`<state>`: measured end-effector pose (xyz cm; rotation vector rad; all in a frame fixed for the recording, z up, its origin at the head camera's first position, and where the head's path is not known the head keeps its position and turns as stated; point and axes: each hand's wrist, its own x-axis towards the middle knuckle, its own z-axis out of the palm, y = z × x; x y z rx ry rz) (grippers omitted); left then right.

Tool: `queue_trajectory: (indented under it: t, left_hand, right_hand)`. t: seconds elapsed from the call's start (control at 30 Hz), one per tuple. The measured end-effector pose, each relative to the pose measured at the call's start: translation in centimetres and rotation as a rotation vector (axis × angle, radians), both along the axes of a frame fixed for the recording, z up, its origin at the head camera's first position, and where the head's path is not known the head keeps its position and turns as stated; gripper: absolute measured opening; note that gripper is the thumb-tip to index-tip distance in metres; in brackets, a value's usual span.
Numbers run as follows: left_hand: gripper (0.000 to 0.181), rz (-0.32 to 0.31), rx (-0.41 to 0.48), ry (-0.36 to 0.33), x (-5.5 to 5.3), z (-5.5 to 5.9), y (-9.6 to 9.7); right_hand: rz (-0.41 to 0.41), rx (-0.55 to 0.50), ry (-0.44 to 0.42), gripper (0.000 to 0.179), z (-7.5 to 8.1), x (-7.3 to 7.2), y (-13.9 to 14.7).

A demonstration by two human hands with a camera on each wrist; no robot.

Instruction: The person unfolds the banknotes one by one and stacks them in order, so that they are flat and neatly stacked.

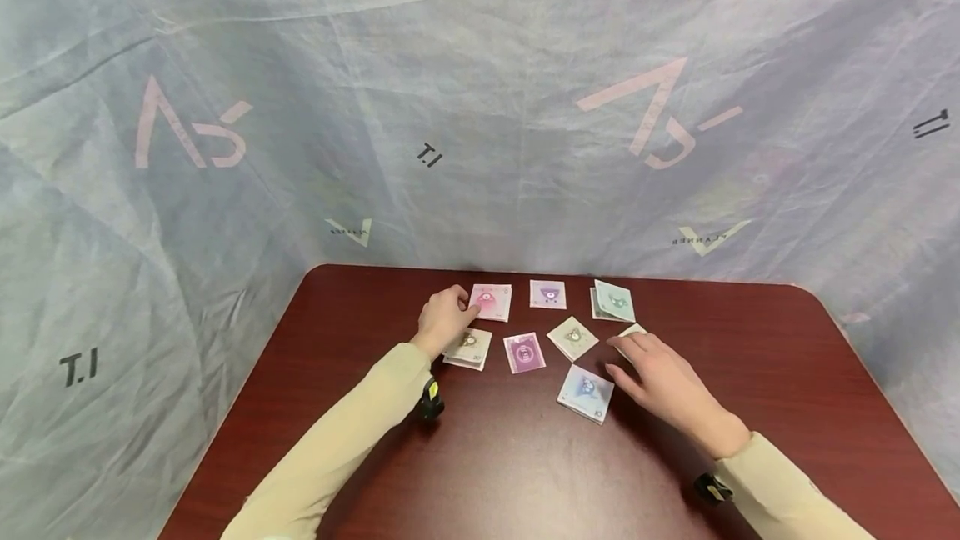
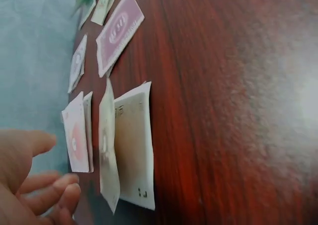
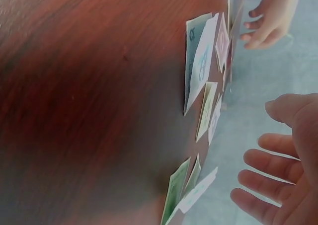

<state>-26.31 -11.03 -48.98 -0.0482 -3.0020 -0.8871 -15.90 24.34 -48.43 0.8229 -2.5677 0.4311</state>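
Observation:
My left hand (image 1: 442,322) hovers at the left side of a folded pink banknote (image 1: 495,303), thumb and fingers apart with nothing between them in the left wrist view. Just below that hand lies a folded brown banknote (image 2: 135,150), its upper half lifted. My right hand (image 1: 667,377) is held over the right side of the group, fingers spread and holding nothing. A pale banknote (image 1: 633,329) shows partly from behind its fingers. To the left of its thumb rests a folded blue banknote (image 1: 586,394).
Between the hands lie a purple banknote (image 1: 524,353) and a pale yellowish one (image 1: 573,338). Along the back are a violet banknote (image 1: 548,294) and a half-raised green one (image 1: 617,302). A grey cloth (image 1: 480,123) hangs behind the reddish-brown table (image 1: 525,473).

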Motion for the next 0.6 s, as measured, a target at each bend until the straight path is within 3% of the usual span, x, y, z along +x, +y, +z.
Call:
queue_trajectory:
  t: [0.1, 0.2, 0.37, 0.6]
  left_hand:
    - [0.045, 0.067, -0.025, -0.029, -0.6, -0.1, 0.6]
    - [0.043, 0.103, -0.048, -0.04, -1.0, -0.2, 1.1]
    - [0.038, 0.113, -0.124, -0.048, -1.7, -0.7, 1.6]
    - [0.041, 0.112, -0.192, -0.074, -1.8, -1.0, 2.3]
  right_hand:
    - [0.004, -0.002, -0.009, 0.033, -0.2, 0.0, -0.1]
    - [0.001, -0.004, -0.008, 0.032, -0.4, 0.1, 0.0]
    - [-0.004, -0.002, -0.004, 0.032, -0.5, 0.1, 0.1]
    - [-0.018, -0.002, -0.012, 0.032, -0.6, 0.3, 0.4]
